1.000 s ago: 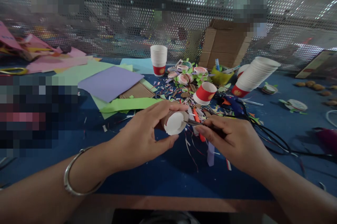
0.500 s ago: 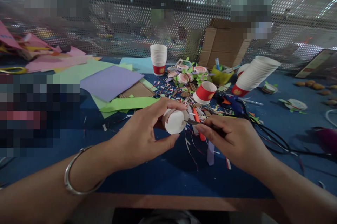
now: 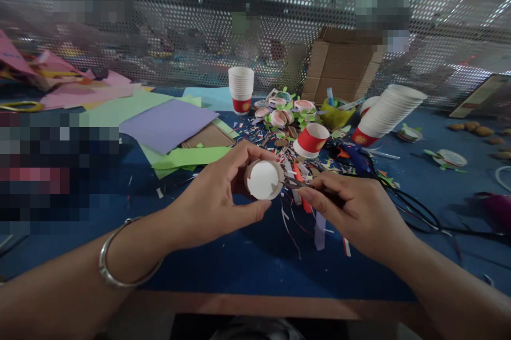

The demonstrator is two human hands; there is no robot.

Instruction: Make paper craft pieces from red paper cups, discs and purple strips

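My left hand [image 3: 217, 199] is curled round a small paper cup [image 3: 263, 179], held on its side with the white round bottom turned toward me. A metal bangle circles that wrist. My right hand [image 3: 353, 212] is closed on a pair of small scissors [image 3: 297, 184], whose blades meet the cup's right edge. Both hands hover just above the blue table [image 3: 247, 265], over a scatter of thin paper strips [image 3: 315, 228].
Behind the hands lie a red-and-white cup on its side [image 3: 311, 140], an upright cup stack [image 3: 241, 90], a leaning cup stack [image 3: 385, 114], coloured paper sheets [image 3: 167, 124], finished paper-cup flowers [image 3: 285, 111], a cardboard box [image 3: 343, 66] and black cables [image 3: 411, 207]. A perforated metal screen closes the back.
My left hand has turned the cup so more of its round white bottom faces me, and lifted it slightly. The scissors stay at its right edge.
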